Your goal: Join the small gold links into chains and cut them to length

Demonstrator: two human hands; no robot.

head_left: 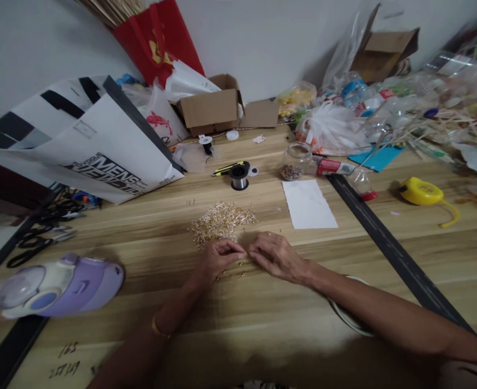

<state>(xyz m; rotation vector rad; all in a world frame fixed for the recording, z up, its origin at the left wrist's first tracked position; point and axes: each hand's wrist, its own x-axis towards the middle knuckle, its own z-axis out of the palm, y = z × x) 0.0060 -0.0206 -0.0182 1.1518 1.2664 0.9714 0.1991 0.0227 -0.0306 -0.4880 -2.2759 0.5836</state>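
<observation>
My left hand [221, 258] is closed in a pinch, thumb against forefinger, in the middle of the table. Facing it, my right hand [277, 256] is pinched too, and the fingertips of both nearly meet. Whatever sits between the fingers is too small to make out. Just beyond my left hand spreads a loose pile of tiny gold and clear beads [222, 221]. Below the fingertips lie beaded gold strands [234, 274] on the wood. A spool of thin silvery wire [239, 177] stands behind the pile.
A white paper sheet [309, 204] and a glass jar of beads [296, 162] lie beyond my right hand. At left are a purple-and-white bottle [72, 286], scissors [39, 243] and a paper bag [100, 146]. A yellow tape measure [421, 191] rests at right.
</observation>
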